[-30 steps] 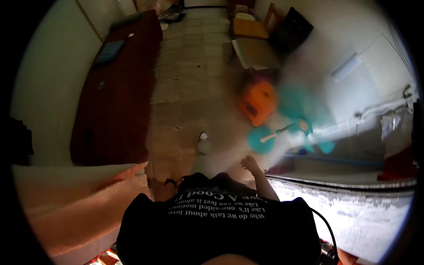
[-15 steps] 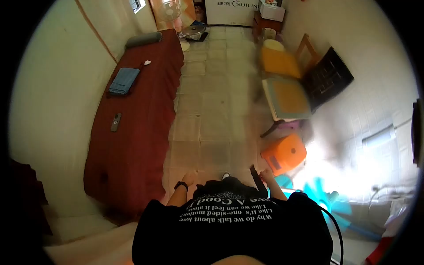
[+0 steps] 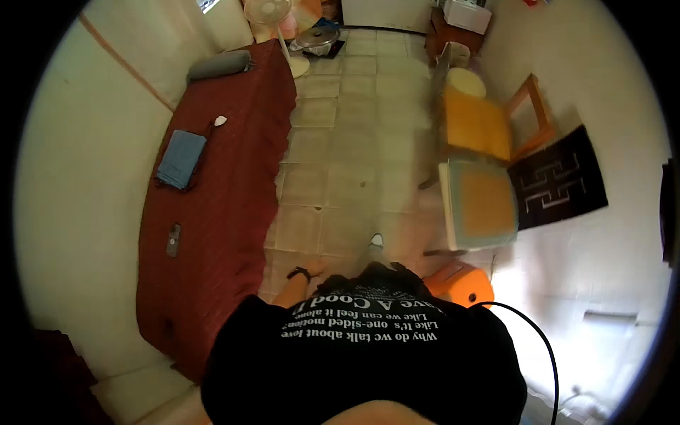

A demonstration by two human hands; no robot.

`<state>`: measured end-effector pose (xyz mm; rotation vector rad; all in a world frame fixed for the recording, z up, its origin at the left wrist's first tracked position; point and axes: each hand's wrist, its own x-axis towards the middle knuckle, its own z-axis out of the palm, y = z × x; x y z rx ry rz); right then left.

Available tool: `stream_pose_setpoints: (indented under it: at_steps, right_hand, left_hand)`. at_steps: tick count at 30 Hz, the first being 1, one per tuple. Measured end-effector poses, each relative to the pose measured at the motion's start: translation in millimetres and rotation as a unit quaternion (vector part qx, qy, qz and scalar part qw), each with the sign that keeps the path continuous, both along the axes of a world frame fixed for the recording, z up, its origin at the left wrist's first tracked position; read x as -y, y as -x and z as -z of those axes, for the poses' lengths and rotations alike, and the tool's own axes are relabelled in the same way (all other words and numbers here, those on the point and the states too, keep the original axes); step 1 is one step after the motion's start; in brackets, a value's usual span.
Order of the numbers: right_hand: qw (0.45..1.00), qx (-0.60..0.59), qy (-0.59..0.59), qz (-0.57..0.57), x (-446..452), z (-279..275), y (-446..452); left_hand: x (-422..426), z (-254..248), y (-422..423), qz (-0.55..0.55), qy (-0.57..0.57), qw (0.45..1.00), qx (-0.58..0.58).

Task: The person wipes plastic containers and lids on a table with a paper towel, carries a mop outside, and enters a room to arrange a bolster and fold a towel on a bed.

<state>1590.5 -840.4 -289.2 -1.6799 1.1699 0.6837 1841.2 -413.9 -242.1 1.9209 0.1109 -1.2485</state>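
My left hand (image 3: 316, 267), with a dark band on the wrist, hangs low in front of my body at the left. It is small and blurred, so its fingers and anything in them cannot be made out. My right hand is out of sight. Left of my left hand stands a long bed or bench (image 3: 234, 191) under a dark red cover. On it lie a folded blue cloth (image 3: 182, 159), a grey handheld device (image 3: 173, 239), a small white item (image 3: 220, 121) and a grey roll (image 3: 220, 64).
On the right are a padded chair (image 3: 483, 203) with a dark carved back, a yellow-seated chair (image 3: 477, 125) and an orange stool (image 3: 463, 285). A white standing fan (image 3: 268, 10) and a lidded pot (image 3: 319, 37) are at the far end. A tiled floor (image 3: 347, 145) runs between.
The view has swung right and moved forward along the room. The chairs and orange stool sit nearer, the teal fan has left view, and my right hand has gone out of sight.
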Motion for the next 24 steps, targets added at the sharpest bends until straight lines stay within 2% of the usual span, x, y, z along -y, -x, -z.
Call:
stream_pose_setpoints:
  at_steps: [1, 2, 3, 5, 6, 7, 8, 9, 10, 11, 12, 13, 15, 18, 19, 22, 23, 24]
  right_hand:
    - [1.0, 0.002, -0.001, -0.015, 17, 8, -23]
    - [0.999, 0.008, 0.001, -0.031, 30, 6, -50]
    - [0.999, 0.015, 0.006, -0.048, 43, 1, -82]
    - [0.996, 0.048, 0.022, -0.073, 64, -15, -152]
    - [0.994, 0.076, 0.031, -0.077, 69, -25, -184]
    - [0.99, 0.111, 0.037, -0.08, 73, -35, -221]
    - [0.984, 0.149, 0.042, -0.085, 73, -47, -262]
    - [0.978, 0.185, 0.047, -0.089, 74, -61, -304]
    - [0.972, 0.208, 0.056, -0.096, 73, -78, -346]
    - [0.973, 0.189, 0.059, -0.117, 69, -104, -389]
    - [0.974, 0.171, 0.063, -0.136, 68, -128, -431]
    - [0.97, 0.195, 0.051, -0.134, 73, -124, -459]
    - [0.962, 0.242, 0.02, -0.125, 84, -111, -515]
    - [0.957, 0.249, 0.07, -0.134, 98, -132, -566]
    - [0.97, 0.24, 0.001, -0.042, 112, -85, -576]
    - [0.986, 0.077, 0.039, -0.14, 151, -108, -612]
    - [0.993, 0.092, 0.031, -0.06, 162, -106, -626]
    - [0.994, 0.103, 0.022, 0.023, 177, -99, -641]
  left_hand:
    - [7, -5, -17, 0.049, -0.066, 0.997, -0.013]
    - [19, -52, -40, 0.102, -0.134, 0.985, -0.023]
    - [8, -26, -63, 0.184, -0.109, 0.975, 0.061]
    - [-20, 38, -113, 0.337, -0.052, 0.912, 0.227]
    - [-10, 20, -124, 0.158, -0.04, 0.973, 0.164]
    - [11, -32, -137, -0.026, -0.029, 0.995, 0.093]
    - [26, -59, -155, -0.209, -0.018, 0.978, 0.018]
    - [2, -8, -165, -0.214, 0.105, 0.971, 0.016]
    - [0, -5, -167, -0.05, 0.043, 0.991, 0.12]
    - [4, -6, -172, 0.114, -0.02, 0.968, 0.222]
    - [13, -7, -191, 0.281, -0.085, 0.905, 0.308]
    - [22, -7, -210, 0.419, -0.143, 0.801, 0.404]
    - [36, 4, -237, 0.433, -0.153, 0.806, 0.374]
    - [60, 8, -304, 0.398, -0.161, 0.853, 0.296]
    - [67, 3, -334, 0.384, -0.165, 0.865, 0.278]
    - [107, -18, -440, 0.367, -0.18, 0.864, 0.294]
    - [126, -22, -484, 0.37, -0.177, 0.855, 0.316]
    - [110, 59, -550, 0.46, -0.128, 0.796, 0.373]
